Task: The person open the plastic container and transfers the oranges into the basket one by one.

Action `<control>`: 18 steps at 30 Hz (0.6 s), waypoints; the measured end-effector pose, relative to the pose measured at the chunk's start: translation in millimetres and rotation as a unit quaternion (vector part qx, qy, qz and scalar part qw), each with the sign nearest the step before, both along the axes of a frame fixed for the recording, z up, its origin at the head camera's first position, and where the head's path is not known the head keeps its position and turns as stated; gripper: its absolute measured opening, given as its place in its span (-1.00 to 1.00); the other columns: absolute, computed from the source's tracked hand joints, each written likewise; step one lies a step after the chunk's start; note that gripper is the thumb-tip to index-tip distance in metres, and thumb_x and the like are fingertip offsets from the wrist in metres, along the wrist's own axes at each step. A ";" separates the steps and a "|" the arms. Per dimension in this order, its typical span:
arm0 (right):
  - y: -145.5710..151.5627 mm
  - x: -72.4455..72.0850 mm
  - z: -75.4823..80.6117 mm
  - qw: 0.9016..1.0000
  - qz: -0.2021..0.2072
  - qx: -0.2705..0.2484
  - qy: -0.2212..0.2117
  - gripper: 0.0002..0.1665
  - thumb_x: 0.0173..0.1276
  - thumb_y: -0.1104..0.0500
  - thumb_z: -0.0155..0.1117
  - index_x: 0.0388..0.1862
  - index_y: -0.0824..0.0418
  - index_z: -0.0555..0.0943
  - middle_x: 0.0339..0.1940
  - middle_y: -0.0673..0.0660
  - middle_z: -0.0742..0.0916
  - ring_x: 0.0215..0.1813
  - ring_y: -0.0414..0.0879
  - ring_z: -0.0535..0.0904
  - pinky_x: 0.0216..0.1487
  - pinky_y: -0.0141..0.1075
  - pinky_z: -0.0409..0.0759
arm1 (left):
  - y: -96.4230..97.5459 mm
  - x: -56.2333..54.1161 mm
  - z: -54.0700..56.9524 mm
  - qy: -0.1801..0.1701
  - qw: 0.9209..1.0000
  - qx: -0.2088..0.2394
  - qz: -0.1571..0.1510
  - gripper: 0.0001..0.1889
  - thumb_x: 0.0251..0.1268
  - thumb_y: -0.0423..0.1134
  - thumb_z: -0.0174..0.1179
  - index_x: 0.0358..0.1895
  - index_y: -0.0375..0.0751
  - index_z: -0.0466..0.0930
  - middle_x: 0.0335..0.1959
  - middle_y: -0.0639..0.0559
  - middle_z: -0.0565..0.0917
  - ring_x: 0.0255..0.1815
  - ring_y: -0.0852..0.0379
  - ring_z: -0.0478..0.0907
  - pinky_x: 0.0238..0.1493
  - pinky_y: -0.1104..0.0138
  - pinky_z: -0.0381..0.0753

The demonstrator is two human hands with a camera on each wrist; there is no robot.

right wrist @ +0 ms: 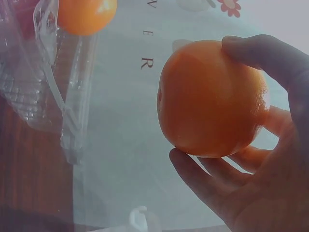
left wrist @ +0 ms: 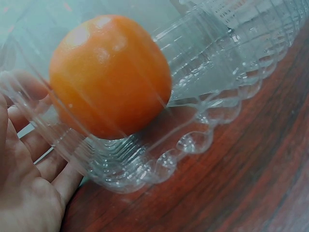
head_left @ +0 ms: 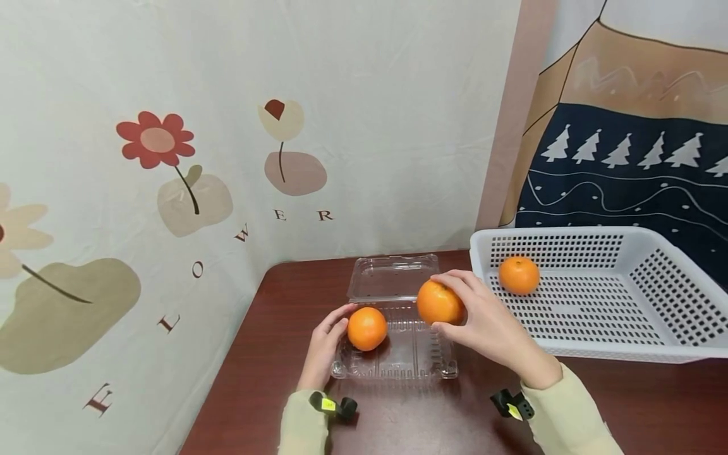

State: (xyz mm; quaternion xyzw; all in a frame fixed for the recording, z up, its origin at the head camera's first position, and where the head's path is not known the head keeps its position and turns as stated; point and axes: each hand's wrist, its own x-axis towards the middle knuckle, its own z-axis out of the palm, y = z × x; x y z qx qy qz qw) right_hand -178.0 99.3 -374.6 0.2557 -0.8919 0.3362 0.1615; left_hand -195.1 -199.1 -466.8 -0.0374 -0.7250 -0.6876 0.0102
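Note:
My right hand (head_left: 491,325) grips an orange (head_left: 440,303) with thumb and fingers spread round it, above the right half of a clear plastic clamshell box (head_left: 428,355). The right wrist view shows this same orange (right wrist: 210,99) held up against the pale wall cloth. Another orange (head_left: 366,329) sits in the box's left half. Alongside the box's left wall is my left hand (head_left: 325,351); its relaxed fingers (left wrist: 50,162) lie against the outside of the clear plastic, close to that orange. The lid (head_left: 392,278) is folded back toward the wall.
A white perforated basket (head_left: 574,351) stands on the right, with one orange (head_left: 519,275) in its left end. The dark red wooden table (head_left: 267,354) meets a cloth-covered wall at the back and left. Black straps circle both wrists.

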 end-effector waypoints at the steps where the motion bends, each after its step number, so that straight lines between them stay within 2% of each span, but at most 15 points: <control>1: 0.6 -0.2 0.3 1.000 -0.001 0.002 -0.001 -0.23 -0.09 -0.09 0.41 0.16 -0.08 0.38 0.11 -0.06 0.39 -0.01 -0.15 0.37 -0.10 -0.19 0.46 | 0.2 0.6 0.5 0.000 1.000 0.001 0.000 -0.67 0.34 -0.20 -0.06 0.13 -0.09 0.43 0.11 0.09 0.47 0.15 0.22 0.35 0.20 0.29 0.24; 18: 10.5 -3.8 7.9 1.000 -0.008 0.026 -0.009 -0.24 -0.08 -0.09 0.40 0.17 -0.06 0.37 0.08 -0.04 0.41 -0.03 -0.13 0.36 -0.10 -0.19 0.46 | 0.0 0.7 1.4 -0.004 1.000 -0.004 0.002 -0.68 0.35 -0.19 -0.07 0.13 -0.07 0.44 0.11 0.10 0.47 0.16 0.22 0.35 0.22 0.26 0.22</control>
